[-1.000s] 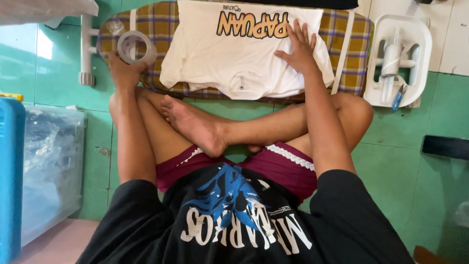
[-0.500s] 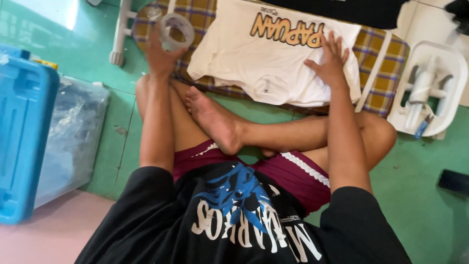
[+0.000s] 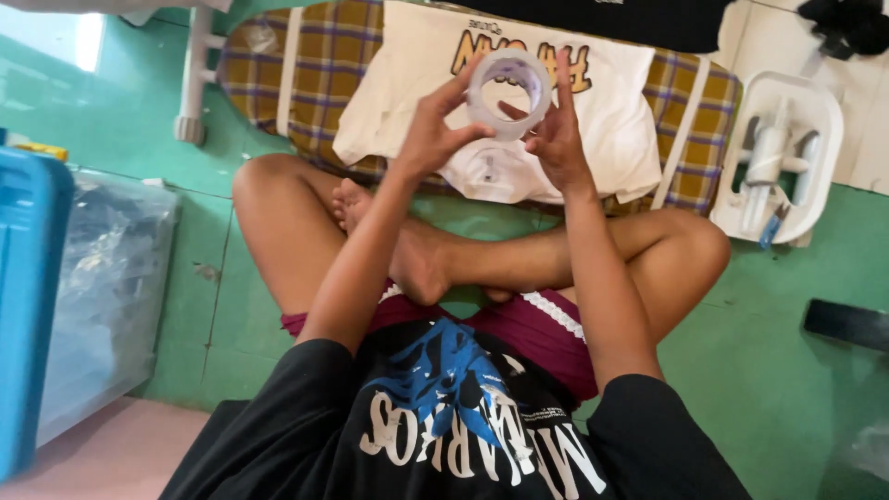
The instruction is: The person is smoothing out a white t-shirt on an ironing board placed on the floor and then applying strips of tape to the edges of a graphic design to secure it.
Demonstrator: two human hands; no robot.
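We are holding a tape roll [image 3: 508,93] up between both hands above a folded white shirt [image 3: 611,120] on a checked board [image 3: 324,65]. Our left hand [image 3: 428,134] is gripping the roll's near rim; our right hand [image 3: 556,139] is clasping its far side, one finger seemingly poking into the core. A white tray [image 3: 815,120] is sitting to the right, a blue bin [image 3: 28,306] to the left.

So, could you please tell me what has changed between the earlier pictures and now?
The left hand lifted the tape roll from the checked board's left side to above the white shirt. The right hand left the shirt and took the roll too. The shirt stayed folded on the board.
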